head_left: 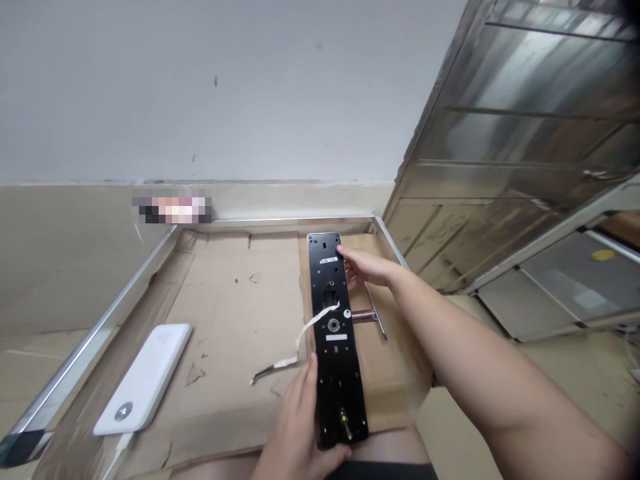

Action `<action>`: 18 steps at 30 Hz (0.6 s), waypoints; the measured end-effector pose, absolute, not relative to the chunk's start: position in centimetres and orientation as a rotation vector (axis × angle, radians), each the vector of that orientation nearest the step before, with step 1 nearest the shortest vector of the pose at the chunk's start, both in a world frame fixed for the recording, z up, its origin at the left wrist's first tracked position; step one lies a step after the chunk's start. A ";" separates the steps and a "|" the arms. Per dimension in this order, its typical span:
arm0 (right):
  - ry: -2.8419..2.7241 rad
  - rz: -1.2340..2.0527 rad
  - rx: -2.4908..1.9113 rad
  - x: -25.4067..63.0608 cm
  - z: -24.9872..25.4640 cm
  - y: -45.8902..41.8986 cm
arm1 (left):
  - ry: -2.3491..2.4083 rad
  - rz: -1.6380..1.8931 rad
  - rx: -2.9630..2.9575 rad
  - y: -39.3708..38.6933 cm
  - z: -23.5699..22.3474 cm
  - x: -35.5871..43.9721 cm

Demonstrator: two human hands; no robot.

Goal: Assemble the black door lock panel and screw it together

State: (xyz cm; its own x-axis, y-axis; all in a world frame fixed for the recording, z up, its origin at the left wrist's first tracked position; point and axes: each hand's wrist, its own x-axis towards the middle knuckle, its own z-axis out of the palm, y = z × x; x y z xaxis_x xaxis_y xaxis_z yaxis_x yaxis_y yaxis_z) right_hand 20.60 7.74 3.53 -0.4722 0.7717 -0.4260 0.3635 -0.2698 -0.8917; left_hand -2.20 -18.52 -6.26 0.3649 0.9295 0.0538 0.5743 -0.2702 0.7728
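A long black door lock panel [340,380] is tilted up over the cardboard, its back side facing me. Screw holes, small white labels and a round socket mark this face, and a metal cylinder pokes out near its lower end. From its middle a white ribbon cable [305,327] hangs to the left, ending in a dark plug. My left hand [300,420] grips the lower left edge, thumb under the bottom end. Higher up, my right hand [367,267] holds the right edge, its fingers partly hidden behind. A copper-coloured stub with a thin bar [367,317] sticks out on the right.
Cardboard [240,287] covers the metal-framed table. A white power bank [145,380] with a plugged-in cable lies at the left. The wall [225,100] rises behind, with a metal door [500,147] at the right and a glossy panelled unit [555,293] below it.
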 end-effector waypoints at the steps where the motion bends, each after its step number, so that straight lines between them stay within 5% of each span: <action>1: -1.621 1.948 -1.302 20.7 3.7 7.2 | 1.278 0.682 1.992 -18.3 -6.1 -2.1; 18: -1.275 1.851 -1.149 18.1 2.2 7.8 | 1.307 0.738 1.864 -14.5 -3.5 -2.8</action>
State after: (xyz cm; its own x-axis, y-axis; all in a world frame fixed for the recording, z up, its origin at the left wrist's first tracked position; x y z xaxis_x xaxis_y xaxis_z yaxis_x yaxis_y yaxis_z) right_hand 18.12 7.83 2.18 -0.4393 0.8419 -0.3136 -0.0073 -0.3524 -0.9358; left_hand -2.82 -14.49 -3.46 0.3184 0.9469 0.0446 0.5274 -0.2160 0.8217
